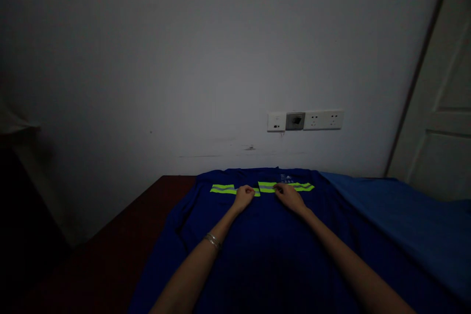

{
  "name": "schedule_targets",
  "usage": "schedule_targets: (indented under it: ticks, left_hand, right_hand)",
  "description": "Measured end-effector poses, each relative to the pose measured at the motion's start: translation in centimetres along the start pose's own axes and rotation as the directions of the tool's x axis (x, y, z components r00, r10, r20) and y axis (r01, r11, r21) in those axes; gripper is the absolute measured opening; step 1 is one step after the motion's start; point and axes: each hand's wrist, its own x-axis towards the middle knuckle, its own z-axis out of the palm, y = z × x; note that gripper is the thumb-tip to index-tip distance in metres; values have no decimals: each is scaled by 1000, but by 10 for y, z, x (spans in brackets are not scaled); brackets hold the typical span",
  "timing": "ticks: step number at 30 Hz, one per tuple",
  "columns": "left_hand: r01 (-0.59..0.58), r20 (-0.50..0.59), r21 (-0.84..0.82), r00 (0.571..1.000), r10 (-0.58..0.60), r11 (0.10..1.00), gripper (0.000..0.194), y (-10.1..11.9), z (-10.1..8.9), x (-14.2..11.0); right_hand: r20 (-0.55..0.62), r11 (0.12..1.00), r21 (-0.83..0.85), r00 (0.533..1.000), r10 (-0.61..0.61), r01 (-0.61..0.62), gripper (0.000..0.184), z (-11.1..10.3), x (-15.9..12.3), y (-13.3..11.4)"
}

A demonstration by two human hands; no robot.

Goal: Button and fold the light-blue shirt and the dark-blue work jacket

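Observation:
A dark blue work jacket (253,240) lies spread out, with yellow-green and grey reflective strips across its chest. The strip on the left (222,189) and the strip on the right (267,187) do not line up at the middle. With fingers pinched together, my left hand (245,198) grips the jacket at the left strip, whose inner part sits lower. My right hand (290,197) is closed too, its fingertips on the fabric at the right strip. Small pale print (287,178) shows above that strip. What lies between the fingertips is mostly hidden.
Beneath the jacket is a dark red-brown surface (162,211), set against a grey wall (147,68). Lighter blue cloth (401,221) lies to the right. Wall sockets (322,119) are above the jacket. A panelled door (445,113) stands on the right. The light is dim.

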Motion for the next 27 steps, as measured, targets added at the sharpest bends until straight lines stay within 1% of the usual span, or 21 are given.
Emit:
schedule_targets:
  ticks: [4, 7, 12, 15, 19, 21, 23, 25, 27]
  left_hand:
    - [-43, 51, 108, 998, 38, 993, 19, -10, 2, 5]
    - [-64, 54, 181, 997, 55, 981, 22, -13, 7, 10]
    - [-48, 26, 270, 999, 43, 962, 26, -14, 8, 21]
    - [-47, 16, 301, 999, 44, 953, 30, -15, 8, 29]
    - [-85, 15, 333, 996, 85, 939, 28, -15, 11, 40]
    - [-107, 7, 344, 994, 112, 933, 26, -15, 13, 45]
    - [-132, -2, 356, 990, 143, 925, 29, -15, 13, 48]
    - [-164, 3, 382, 984, 176, 909, 34, -13, 13, 50]
    - [-184, 18, 436, 981, 195, 881, 34, -11, 11, 53]
  right_hand:
    - [30, 996, 14, 996, -84, 84, 33, 16, 9, -16]
    - [22, 992, -17, 992, -127, 127, 31, 21, 12, -26]
    - [1, 990, -134, 999, -50, 50, 36, 27, 11, -36]
    - [2, 982, -189, 1000, -19, 19, 34, 29, 11, -38]
    - [1, 983, -182, 1000, 2, -2, 30, 28, 13, -38]
    - [-3, 988, -157, 1000, -1, 1, 28, 24, 15, -37]
    - [-18, 991, -135, 1000, -17, 14, 27, 20, 21, -35]
    - [-51, 990, -136, 998, -44, 36, 32, 16, 29, -34]
    - [-74, 982, -182, 995, -69, 55, 40, 13, 38, -35]
